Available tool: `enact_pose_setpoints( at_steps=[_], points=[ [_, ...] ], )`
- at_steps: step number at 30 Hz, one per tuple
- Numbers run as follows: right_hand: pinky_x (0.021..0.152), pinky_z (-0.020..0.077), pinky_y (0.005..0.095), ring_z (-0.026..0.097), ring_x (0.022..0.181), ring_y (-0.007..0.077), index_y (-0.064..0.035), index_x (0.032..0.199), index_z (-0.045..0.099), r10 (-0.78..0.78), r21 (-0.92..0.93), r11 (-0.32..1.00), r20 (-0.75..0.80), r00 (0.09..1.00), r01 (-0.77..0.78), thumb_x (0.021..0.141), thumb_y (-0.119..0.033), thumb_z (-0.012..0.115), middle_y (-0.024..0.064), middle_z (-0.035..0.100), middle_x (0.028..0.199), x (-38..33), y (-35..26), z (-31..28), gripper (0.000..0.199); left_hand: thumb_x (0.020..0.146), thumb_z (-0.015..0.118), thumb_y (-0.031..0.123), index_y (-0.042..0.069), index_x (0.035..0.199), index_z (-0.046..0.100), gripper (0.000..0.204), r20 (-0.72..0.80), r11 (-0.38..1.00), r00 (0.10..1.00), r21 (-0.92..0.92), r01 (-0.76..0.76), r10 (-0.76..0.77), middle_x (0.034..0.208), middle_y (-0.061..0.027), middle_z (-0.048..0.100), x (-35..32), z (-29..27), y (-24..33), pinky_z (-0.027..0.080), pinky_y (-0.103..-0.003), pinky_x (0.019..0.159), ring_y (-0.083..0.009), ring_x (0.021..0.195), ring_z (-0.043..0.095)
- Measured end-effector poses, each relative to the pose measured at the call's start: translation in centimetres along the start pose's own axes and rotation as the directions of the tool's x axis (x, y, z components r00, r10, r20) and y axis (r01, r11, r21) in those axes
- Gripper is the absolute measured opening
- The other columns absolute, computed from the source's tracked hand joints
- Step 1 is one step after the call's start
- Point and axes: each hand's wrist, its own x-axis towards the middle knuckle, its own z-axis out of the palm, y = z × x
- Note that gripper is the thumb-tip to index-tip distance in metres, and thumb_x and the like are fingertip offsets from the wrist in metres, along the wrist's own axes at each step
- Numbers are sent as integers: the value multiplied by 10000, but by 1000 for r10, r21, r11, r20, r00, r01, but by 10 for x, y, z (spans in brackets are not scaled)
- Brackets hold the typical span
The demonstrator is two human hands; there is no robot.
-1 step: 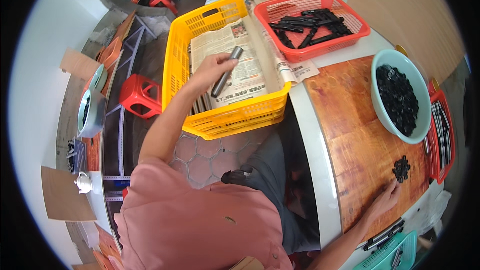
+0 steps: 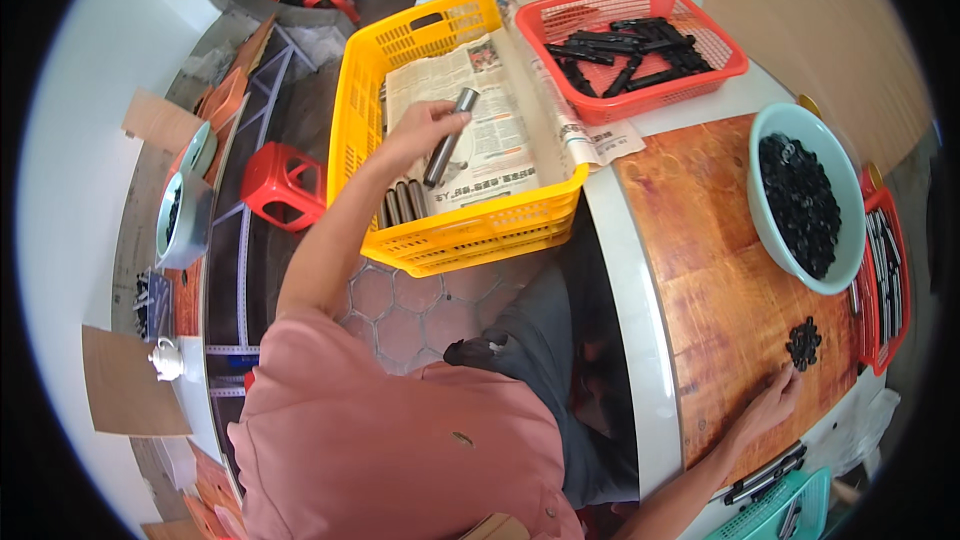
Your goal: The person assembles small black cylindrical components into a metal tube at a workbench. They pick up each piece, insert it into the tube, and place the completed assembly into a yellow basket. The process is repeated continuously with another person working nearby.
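My left hand (image 2: pixel 425 130) grips a dark grey metal tube (image 2: pixel 450 140), its shiny end pointing up and away from me. It is above the newspaper (image 2: pixel 490 140) lining a yellow plastic crate (image 2: pixel 460 225). Several similar tubes (image 2: pixel 402 202) lie side by side in the crate's near left corner. Down on the wooden board (image 2: pixel 700 280), my right hand (image 2: pixel 772 398) has its fingers drawn together at the near edge of a small pile of black rings (image 2: pixel 803 342). Whatever its fingertips may hold is too small to make out.
A pale green basin (image 2: pixel 757 210) full of small black parts stands on the board. Beyond sits a red basket (image 2: pixel 735 68) of black tube-like pieces. Another red basket (image 2: pixel 880 355) holds tubes at the right. A red stool (image 2: pixel 270 185) stands left of the crate.
My left hand has shifted slightly left over the crate with the tube, and more of the tubes in the corner show. My right hand stays by the pile.
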Motion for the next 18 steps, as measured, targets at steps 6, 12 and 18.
enact_pose_setpoints(
  at_steps=[6, 12, 18],
  points=[
    [705, 412, 308, 478, 805, 145, 50, 1090, 670, -11, -70, 997, -9, 1000, 10, 1084, -301, 604, 19, 576, 902, 2, 9, -2, 357, 917, 796, 245, -10, 1463, 496, 673, -90, 946, 951, 110, 304, -295, 1001, -115, 715, 41, -33, -82, 597, -318, 663, -182, 787, 714],
    [713, 430, 322, 497, 796, 161, 59, 1082, 683, -51, -177, 983, -10, 999, 49, 1085, -305, 598, 43, 595, 887, 5, 13, -3, 373, 881, 805, 217, 27, 1499, 470, 728, 61, 918, 932, 203, 340, -358, 1077, -127, 669, 38, -21, -123, 618, -319, 650, -188, 775, 717],
    [709, 457, 329, 532, 796, 177, 63, 1099, 712, -96, -210, 973, -7, 995, 92, 1081, -279, 612, 71, 652, 913, 4, 10, -4, 357, 848, 834, 241, 20, 1478, 511, 741, 154, 912, 941, 336, 236, -301, 935, -114, 671, 39, -17, -136, 555, -323, 628, -184, 735, 683]
  ],
)
